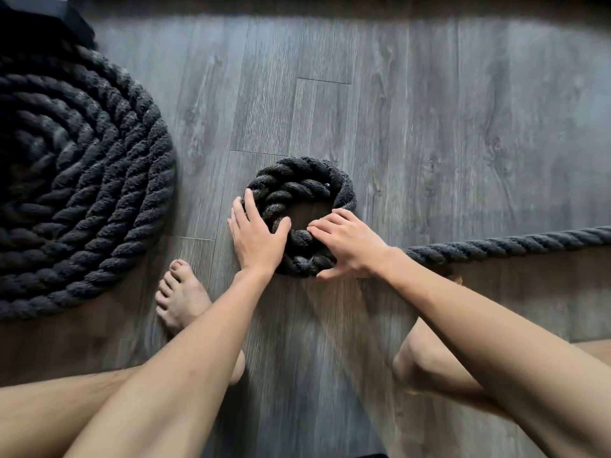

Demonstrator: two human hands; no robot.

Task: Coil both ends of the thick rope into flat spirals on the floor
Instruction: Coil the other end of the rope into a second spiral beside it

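Plenty of bare wood floor [429,127] past the fingertips of both hands, wide open all the way to the far edge. Left of the left hand's fingers [243,206] there's a strip of free floor, then the big finished rope spiral [82,200] blocks that side. A bare foot [180,295] sits just behind and left of that hand. Right of the right hand's fingers [325,226], the loose rope tail [512,244] runs off across the floor like a low barrier. Between the two hands, the small coil [297,190] fills the gap.
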